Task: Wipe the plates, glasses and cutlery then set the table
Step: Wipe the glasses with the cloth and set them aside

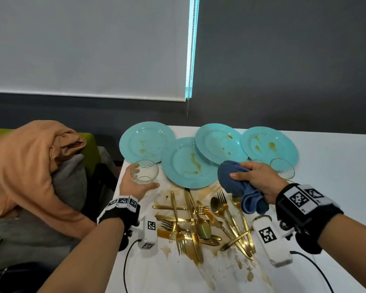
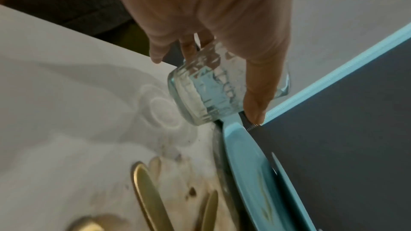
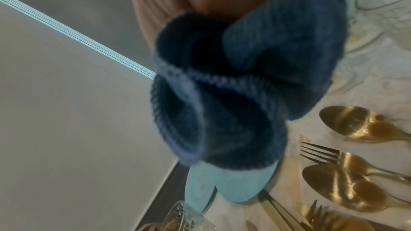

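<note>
A: What are the hands doing?

B: The left hand (image 1: 135, 185) grips a clear tumbler (image 1: 144, 171) from the side, fingers and thumb curled round it. It is tilted and lifted clear of the white table (image 1: 336, 166), above the table's left edge. The right hand (image 1: 260, 180) clutches a bunched blue cloth (image 1: 241, 187), held in the air over the cutlery, right of the tumbler.

A: How does the tumbler look?

B: Short, with a thick base and a patterned wall; the left wrist view shows it (image 2: 213, 90) empty, thumb along its side.

A: And the rest, counted?

B: Four turquoise plates (image 1: 186, 163) in a row at the far side, each smeared with brown sauce; the second and third overlap. A second tumbler (image 1: 282, 168) stands by the rightmost plate. Another rim shows just behind the right hand, mostly hidden.

A: The cutlery?

B: A tangled gold heap (image 1: 201, 220) of forks, spoons and knives lying in brown spills near the front edge. They cross each other, so I cannot count them exactly.

A: Anything off the table?

B: An orange garment (image 1: 30, 161) piled on a seat to the left.
</note>
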Tool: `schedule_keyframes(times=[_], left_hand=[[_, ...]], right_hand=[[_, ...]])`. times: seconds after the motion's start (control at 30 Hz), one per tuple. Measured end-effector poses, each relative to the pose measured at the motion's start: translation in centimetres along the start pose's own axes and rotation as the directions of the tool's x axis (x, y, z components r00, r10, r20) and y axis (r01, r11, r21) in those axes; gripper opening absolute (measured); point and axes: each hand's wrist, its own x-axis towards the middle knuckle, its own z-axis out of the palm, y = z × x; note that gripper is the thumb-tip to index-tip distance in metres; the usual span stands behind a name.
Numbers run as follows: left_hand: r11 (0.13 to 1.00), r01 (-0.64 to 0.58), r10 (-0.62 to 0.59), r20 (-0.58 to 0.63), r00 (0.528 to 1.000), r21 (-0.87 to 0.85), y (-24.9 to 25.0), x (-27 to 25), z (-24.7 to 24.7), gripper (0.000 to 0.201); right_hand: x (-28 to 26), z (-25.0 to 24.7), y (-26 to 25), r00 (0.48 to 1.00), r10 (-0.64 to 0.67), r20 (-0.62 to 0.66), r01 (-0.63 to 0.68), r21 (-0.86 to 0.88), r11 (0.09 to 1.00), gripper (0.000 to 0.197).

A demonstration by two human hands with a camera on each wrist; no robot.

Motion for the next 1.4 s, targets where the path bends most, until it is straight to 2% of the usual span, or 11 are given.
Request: schedule_keyframes(times=[0.17,0.53,0.7,0.77,0.87,0.97,1.07,1.17,1.23,1.3,1.4], left_hand=[[0.998,0.061,-0.06,-0.086,0.994,0.01,-1.3,1.3,-0.2,0.096],[0.993,0.091,-0.077,-0.177,0.981,0.074,-2.0,1.9,0.7,0.099],[0.953,0.14,-0.098,-0.163,0.982,0.27,-1.6,1.3,0.2,0.135],[0.958,0.101,-0.034,-0.242,0.97,0.27,-0.8,0.3,0.4,0.139],[0.976,-0.108,0.164,-0.319,0.934,0.187,1.8,-2.0,1.7,0.133],[0.928,-0.323,0.359,-0.205,0.911,0.187,4.6,-4.8,5.3,0.11],[0.811,-0.561,0.557,0.075,0.827,0.169,6.2,-8.4,10.6,0.073],[0.764,-0.641,0.533,0.481,0.696,0.079,7.5,-12.4,15.5,0.044],[0.78,-0.623,0.449,0.645,0.619,0.055,8.1,-14.8,19.0,0.048],[0.847,-0.525,0.327,0.694,0.641,0.085,8.6,-16.6,22.4,0.067],[0.951,-0.266,0.12,0.601,0.79,0.159,9.6,-18.2,26.5,0.1]], right_hand=[[0.1,-0.5,1.0,1.0,0.024,-0.013,-0.024,0.006,1.0,0.027],[-0.3,-1.7,1.2,0.998,0.064,-0.026,-0.062,0.072,0.995,0.018],[-0.7,-2.4,1.6,0.995,0.1,-0.03,-0.099,0.051,0.994,0.019],[-1.0,-3.1,1.7,0.993,0.119,-0.019,-0.118,0.042,0.992,0.022],[-2.0,-5.0,1.4,0.988,0.152,-0.014,-0.151,0.069,0.986,0.02],[-3.5,-7.8,0.7,0.977,0.203,-0.069,-0.194,0.121,0.973,0.018],[-4.8,-11.3,0.2,0.943,0.283,-0.173,-0.248,0.2,0.948,0.019],[-5.4,-15.3,0.7,0.913,0.345,-0.217,-0.281,0.28,0.918,0.024],[-5.4,-18.0,1.4,0.902,0.354,-0.248,-0.275,0.302,0.913,0.025],[-5.3,-20.4,2.3,0.894,0.361,-0.264,-0.282,0.295,0.913,0.027],[-5.1,-23.4,3.8,0.907,0.339,-0.249,-0.264,0.29,0.92,0.025]])
